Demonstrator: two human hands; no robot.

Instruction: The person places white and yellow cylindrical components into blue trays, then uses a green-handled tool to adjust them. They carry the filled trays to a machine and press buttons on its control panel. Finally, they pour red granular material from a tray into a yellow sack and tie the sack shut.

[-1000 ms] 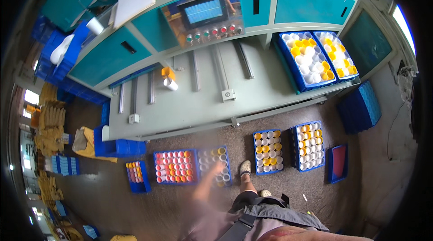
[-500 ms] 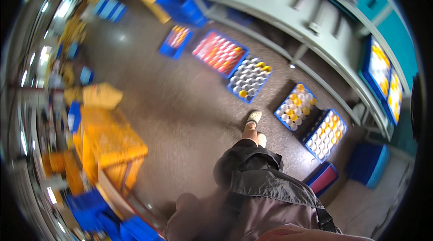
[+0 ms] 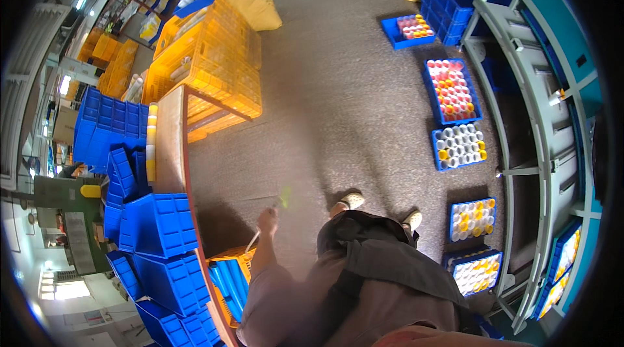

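My left hand (image 3: 267, 222) hangs at the end of a lowered arm, above the floor and left of my feet. Its fingers are small and blurred, so their pose is unclear. Just beyond the fingertips is a pale green blur (image 3: 285, 197); whether the hand touches it cannot be made out. A thin white strip (image 3: 253, 240) shows beside the wrist. Close to that forearm stands an orange crate (image 3: 247, 261) with blue pieces (image 3: 229, 285) inside. Only part of my right arm (image 3: 429, 336) crosses the lower edge; the right hand is out of sight.
Left of me runs a brown-edged table (image 3: 170, 145), with stacked blue bins (image 3: 162, 223) and yellow crates (image 3: 224, 61) around it. On the right, blue trays of white, yellow and red round pieces (image 3: 453, 90) line the floor beside a grey bench frame (image 3: 520, 171).
My view has swung left, so the trays and bench now lie at the right and the table is closer. My left hand has come into sight, and my feet are farther apart.
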